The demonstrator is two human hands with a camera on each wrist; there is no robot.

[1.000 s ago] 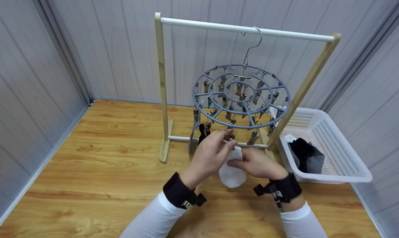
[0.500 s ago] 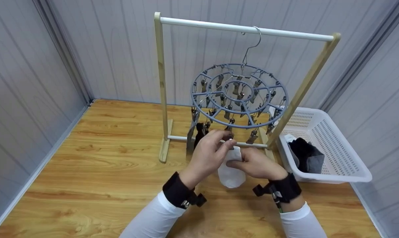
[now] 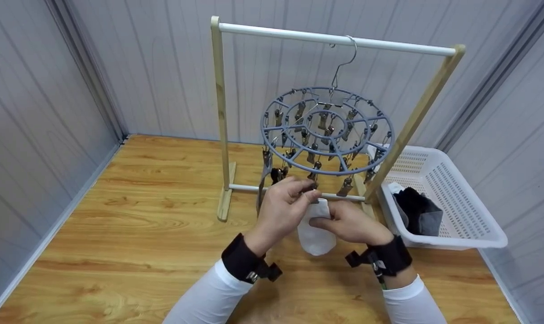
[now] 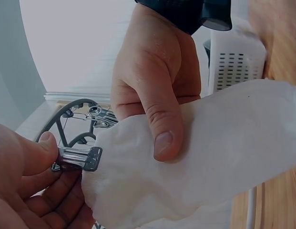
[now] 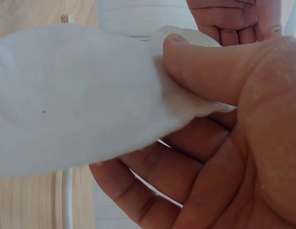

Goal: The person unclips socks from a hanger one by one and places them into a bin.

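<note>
My right hand (image 3: 360, 222) pinches a white sock (image 3: 316, 240) near its cuff, thumb on top and fingers behind. The sock hangs below the round blue-grey clip hanger (image 3: 328, 172). With thumb and fingers, my left hand (image 3: 283, 209) grips a metal clip (image 4: 76, 156) that dangles from the hanger's front rim. In the left wrist view the clip's dark tip overlaps the edge of the cuff. Across the right wrist view stretches the sock (image 5: 76, 100), its cuff end under the thumb (image 5: 205, 62).
The hanger hooks on the white bar (image 3: 290, 34) of a wooden-legged rack (image 3: 220, 99). Several other clips hang from its rings, and dark items hang at its left, partly behind my left hand. At the right, a white basket (image 3: 474, 211) holds black and grey items (image 3: 418, 211).
The hanger has swung slightly left and partly back. My left hand has shifted a little at the clip; the right hand and white sock have barely moved.
</note>
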